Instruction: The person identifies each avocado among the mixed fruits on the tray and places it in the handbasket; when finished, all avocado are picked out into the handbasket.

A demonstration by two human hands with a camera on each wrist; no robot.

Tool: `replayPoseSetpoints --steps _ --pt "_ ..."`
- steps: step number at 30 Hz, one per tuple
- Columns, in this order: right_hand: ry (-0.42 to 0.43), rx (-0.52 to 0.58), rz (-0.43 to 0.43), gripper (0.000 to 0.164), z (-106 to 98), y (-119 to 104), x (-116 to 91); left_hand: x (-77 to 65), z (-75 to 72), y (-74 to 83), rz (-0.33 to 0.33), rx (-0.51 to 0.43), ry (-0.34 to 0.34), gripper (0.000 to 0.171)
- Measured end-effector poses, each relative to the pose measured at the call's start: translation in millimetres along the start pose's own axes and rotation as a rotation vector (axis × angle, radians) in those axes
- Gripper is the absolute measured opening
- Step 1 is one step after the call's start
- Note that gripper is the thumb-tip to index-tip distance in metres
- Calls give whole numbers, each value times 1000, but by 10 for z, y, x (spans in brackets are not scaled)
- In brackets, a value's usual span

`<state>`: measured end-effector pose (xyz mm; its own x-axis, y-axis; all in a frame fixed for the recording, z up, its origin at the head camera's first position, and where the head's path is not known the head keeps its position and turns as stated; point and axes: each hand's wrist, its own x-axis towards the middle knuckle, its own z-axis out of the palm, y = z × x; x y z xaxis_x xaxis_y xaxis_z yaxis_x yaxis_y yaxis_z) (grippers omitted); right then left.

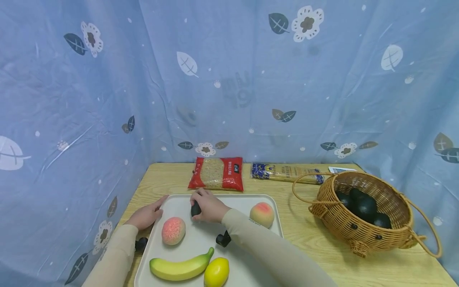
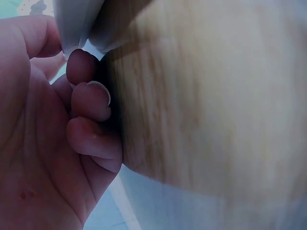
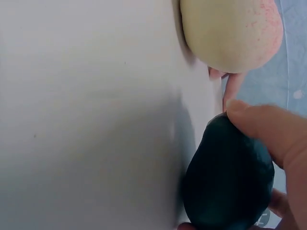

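Note:
My right hand (image 1: 210,206) holds a dark avocado (image 3: 228,177) low over the far part of the white tray (image 1: 197,236), with the thumb along its side. At the tray's left edge, my left hand (image 1: 145,216) grips the rim; the left wrist view shows its fingers curled at the tray edge. Between the hands sits a pink speckled peach (image 1: 173,231). A second peach (image 1: 262,214) lies at the tray's right side, partly behind my right sleeve. Nearer to me on the tray are a banana (image 1: 181,268) and a lemon (image 1: 216,272).
On the right stands a wicker basket (image 1: 331,228) with handles, holding several dark avocados (image 1: 365,207). Behind the tray lie a red pasta bag (image 1: 215,173) and a long yellow spaghetti pack (image 1: 287,173). A patterned blue curtain (image 1: 247,79) encloses the table.

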<state>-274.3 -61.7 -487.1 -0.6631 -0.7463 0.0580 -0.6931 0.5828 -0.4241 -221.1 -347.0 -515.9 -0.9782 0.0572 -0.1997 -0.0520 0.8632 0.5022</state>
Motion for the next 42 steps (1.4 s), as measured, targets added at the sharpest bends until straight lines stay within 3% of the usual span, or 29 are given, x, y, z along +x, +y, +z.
replayPoseSetpoints --steps 5,11,25,33,42 --pt "3 49 19 48 -28 23 -80 17 3 -3 8 4 5 63" --pt "52 139 35 40 -123 36 -225 10 9 -36 6 -3 6 63" --pt "321 323 89 37 -742 106 -866 3 -12 -33 13 -2 -12 64" --pt "459 324 84 39 -951 218 -1224 5 -31 -87 16 1 -11 65" --pt "580 306 181 43 -1140 428 -1606 14 -21 -40 15 -10 -24 65"
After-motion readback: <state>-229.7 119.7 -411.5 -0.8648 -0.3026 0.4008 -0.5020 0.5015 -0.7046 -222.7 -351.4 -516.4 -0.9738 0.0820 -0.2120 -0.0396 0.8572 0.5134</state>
